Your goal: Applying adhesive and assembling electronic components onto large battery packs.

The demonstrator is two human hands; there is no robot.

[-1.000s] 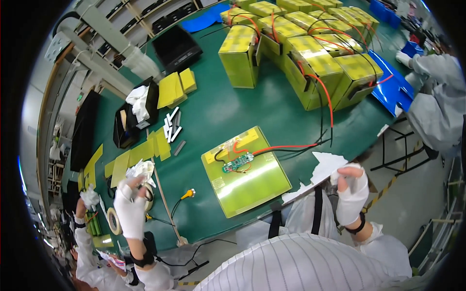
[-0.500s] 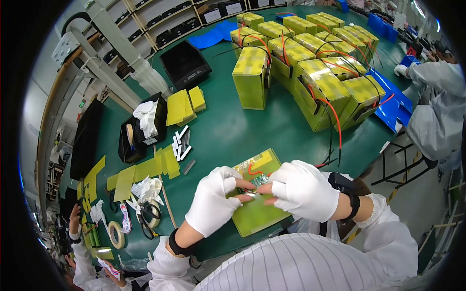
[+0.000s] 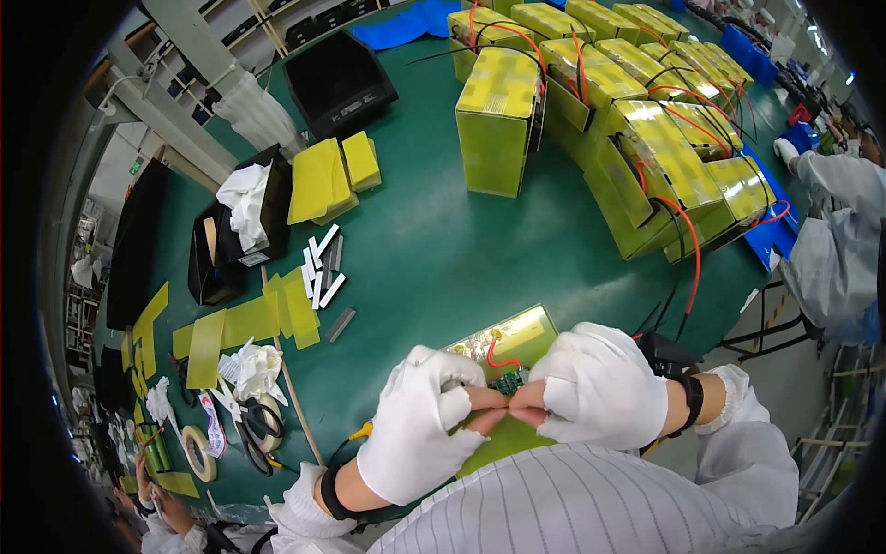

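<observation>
A flat yellow-green wrapped pack lies in front of me. On it sits a small green circuit board with a red wire curving up from it. My left hand, in a white glove with bare fingertips, pinches just below the board. My right hand, gloved the same way, meets it from the other side, thumb and forefinger pressed together. The fingertips of both hands nearly touch. Whatever lies between them is too small or hidden to make out.
Several yellow-wrapped packs with red and black leads stand at the back right. To the left are yellow sheets, black bins, white and grey strips, scissors and tape rolls. Co-workers are at both sides.
My fingers have come together below the circuit board, where before they were apart on either side of it. The view has shifted, and a yellow-tipped cable shows beside my left wrist.
</observation>
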